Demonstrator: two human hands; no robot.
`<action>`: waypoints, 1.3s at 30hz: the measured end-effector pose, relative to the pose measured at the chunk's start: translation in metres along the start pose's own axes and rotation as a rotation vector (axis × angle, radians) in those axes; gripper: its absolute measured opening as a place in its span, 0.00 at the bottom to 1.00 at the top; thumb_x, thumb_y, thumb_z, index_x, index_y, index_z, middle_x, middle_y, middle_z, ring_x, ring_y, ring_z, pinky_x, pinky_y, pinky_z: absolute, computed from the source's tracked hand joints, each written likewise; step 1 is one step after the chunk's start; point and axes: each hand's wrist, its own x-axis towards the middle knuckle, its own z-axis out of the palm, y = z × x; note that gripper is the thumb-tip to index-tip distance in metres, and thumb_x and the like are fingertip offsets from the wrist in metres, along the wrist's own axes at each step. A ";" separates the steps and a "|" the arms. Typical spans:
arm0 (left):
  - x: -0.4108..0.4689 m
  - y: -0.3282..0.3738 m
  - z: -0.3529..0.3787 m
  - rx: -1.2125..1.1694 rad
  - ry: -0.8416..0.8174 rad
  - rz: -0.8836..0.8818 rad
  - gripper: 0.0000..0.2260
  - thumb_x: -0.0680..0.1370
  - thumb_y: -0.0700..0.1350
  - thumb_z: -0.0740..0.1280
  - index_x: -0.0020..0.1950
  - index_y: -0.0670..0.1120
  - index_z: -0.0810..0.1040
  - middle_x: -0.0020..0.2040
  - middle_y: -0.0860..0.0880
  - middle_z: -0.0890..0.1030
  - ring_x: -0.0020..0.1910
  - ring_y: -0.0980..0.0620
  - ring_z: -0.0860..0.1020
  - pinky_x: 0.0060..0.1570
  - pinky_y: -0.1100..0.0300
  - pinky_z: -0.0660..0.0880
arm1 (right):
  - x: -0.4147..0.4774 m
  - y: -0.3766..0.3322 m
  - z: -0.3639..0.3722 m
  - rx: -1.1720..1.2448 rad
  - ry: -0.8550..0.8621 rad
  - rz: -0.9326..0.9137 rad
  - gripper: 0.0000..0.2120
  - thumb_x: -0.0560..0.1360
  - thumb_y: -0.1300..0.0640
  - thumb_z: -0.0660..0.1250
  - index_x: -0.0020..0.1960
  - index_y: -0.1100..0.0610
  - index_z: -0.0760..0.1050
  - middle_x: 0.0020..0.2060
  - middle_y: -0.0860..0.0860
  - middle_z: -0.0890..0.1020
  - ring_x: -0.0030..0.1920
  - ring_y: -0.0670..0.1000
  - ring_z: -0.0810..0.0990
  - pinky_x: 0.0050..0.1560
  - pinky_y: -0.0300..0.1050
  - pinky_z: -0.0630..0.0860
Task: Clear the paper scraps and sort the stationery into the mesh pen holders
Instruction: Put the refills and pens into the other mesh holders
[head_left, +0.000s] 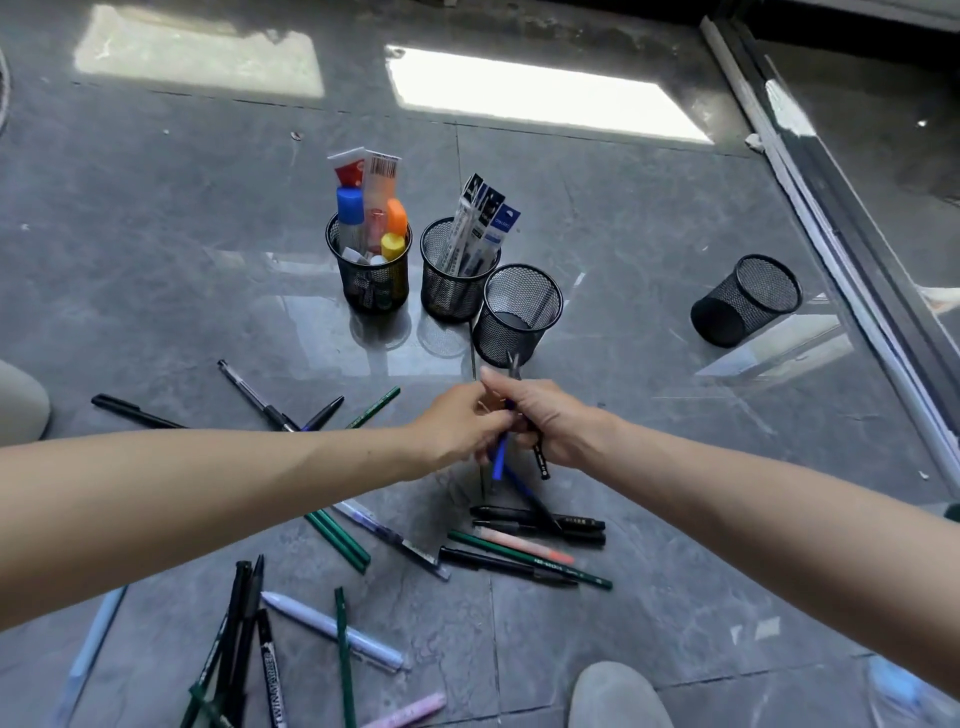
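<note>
My right hand (550, 421) grips a black pen (540, 457) just in front of an upright, seemingly empty mesh holder (519, 312). My left hand (457, 426) meets it and pinches a blue pen (500, 460) between the two hands. Two more upright mesh holders stand behind: the left holder (371, 283) has glue sticks and tubes, the middle holder (452, 288) has packets of refills. Another mesh holder (743, 301) lies on its side to the right. Several pens and pencils (524, 540) lie scattered on the floor below my arms.
The work surface is a glossy grey tiled floor (675, 519). A sliding door track (831, 208) runs along the right. A grey shoe tip (618, 696) shows at the bottom, another pale shape (21, 400) at the left edge. Small white scraps (756, 629) lie at lower right.
</note>
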 end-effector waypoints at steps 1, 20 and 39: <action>0.001 0.002 0.005 -0.003 -0.024 0.029 0.08 0.79 0.40 0.62 0.39 0.43 0.69 0.27 0.48 0.72 0.25 0.52 0.72 0.21 0.67 0.66 | 0.003 0.001 0.002 -0.020 0.067 -0.008 0.14 0.76 0.50 0.66 0.42 0.61 0.73 0.28 0.57 0.75 0.21 0.52 0.73 0.19 0.33 0.64; 0.014 -0.027 0.033 0.669 0.023 0.150 0.04 0.77 0.40 0.62 0.50 0.41 0.71 0.45 0.40 0.79 0.41 0.43 0.78 0.36 0.56 0.70 | -0.024 0.024 -0.075 -0.167 0.391 0.031 0.16 0.75 0.48 0.66 0.36 0.58 0.69 0.24 0.52 0.65 0.16 0.45 0.59 0.19 0.33 0.55; -0.048 -0.032 0.049 1.384 -0.507 0.664 0.10 0.76 0.44 0.65 0.54 0.42 0.73 0.52 0.43 0.75 0.47 0.42 0.77 0.33 0.53 0.67 | -0.035 0.031 -0.064 -0.449 0.437 0.103 0.20 0.73 0.48 0.70 0.32 0.57 0.65 0.25 0.53 0.68 0.23 0.50 0.63 0.24 0.39 0.61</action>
